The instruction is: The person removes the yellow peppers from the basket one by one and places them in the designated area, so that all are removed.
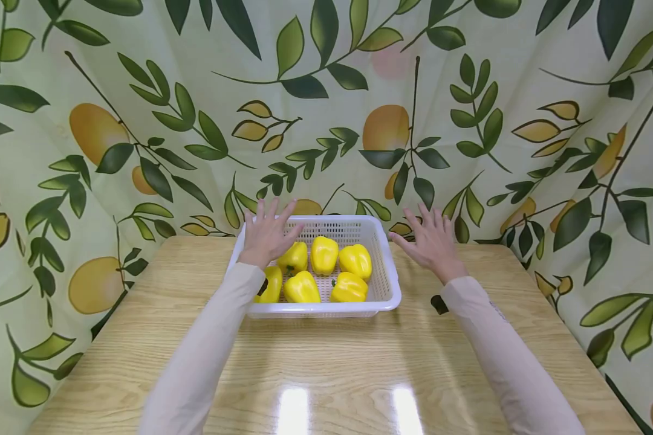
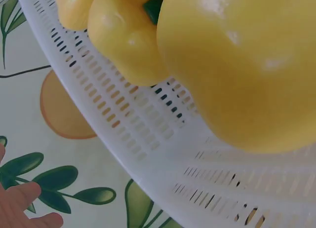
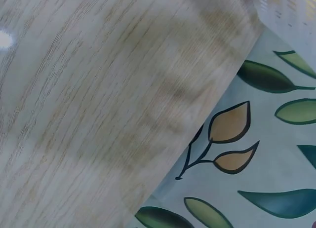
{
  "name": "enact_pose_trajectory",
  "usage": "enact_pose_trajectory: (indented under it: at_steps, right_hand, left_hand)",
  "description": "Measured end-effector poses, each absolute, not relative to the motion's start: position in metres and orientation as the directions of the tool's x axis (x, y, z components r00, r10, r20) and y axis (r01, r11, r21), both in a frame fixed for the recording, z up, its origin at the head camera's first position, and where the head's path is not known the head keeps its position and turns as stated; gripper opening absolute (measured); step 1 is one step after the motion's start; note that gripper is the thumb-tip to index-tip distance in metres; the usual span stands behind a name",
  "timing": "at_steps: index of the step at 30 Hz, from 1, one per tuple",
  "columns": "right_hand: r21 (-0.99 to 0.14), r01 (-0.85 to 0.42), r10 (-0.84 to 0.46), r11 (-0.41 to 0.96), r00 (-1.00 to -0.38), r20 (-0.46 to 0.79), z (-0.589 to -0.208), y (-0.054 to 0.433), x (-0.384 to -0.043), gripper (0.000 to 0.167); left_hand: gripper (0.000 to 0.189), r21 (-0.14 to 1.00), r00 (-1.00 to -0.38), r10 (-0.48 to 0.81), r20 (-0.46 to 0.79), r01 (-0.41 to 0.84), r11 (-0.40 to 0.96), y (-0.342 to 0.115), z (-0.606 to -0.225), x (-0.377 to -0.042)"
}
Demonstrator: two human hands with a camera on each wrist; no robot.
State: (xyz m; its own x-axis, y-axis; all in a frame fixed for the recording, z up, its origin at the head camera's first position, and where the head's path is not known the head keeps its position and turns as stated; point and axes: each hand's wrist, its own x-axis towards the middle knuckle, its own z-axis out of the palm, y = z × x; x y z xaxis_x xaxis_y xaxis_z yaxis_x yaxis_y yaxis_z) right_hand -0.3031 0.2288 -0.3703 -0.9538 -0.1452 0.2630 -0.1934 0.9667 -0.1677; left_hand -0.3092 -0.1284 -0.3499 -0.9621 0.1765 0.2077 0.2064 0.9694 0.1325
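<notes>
Fingers (image 1: 272, 209) spread, the right hand (image 1: 431, 243) hovers right of, and the left hand (image 1: 265, 238) over, the basket (image 1: 318, 310), which presumably keeps the peppers (image 1: 324, 255) gathered.

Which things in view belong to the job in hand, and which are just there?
Seemingly part of the job:
- basket, nearest the spread left grip and right grip
- yellow peppers, six visible in the basket

Just there:
- table, under the basket
- leaf-print cloth, hanging behind the table
</notes>
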Motion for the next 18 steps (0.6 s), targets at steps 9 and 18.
enact_pose_trajectory:
  at_steps: [9, 18]
  right_hand:
    - [-0.167, -0.25, -0.196, 0.954, -0.937, 0.288, -0.371, 0.225, -0.3, 0.081]
    - [-0.196, -0.275, -0.218, 0.941, -0.938, 0.27, -0.37, 0.218, -0.294, 0.081]
  left_hand:
    - [0.064, 0.168, -0.962, 0.168, 0.217, 0.206, 0.964, -0.131, -0.344, -0.304]
    - [0.064, 0.233, -0.959, 0.162, 0.232, 0.216, 0.948, -0.136, -0.341, -0.298]
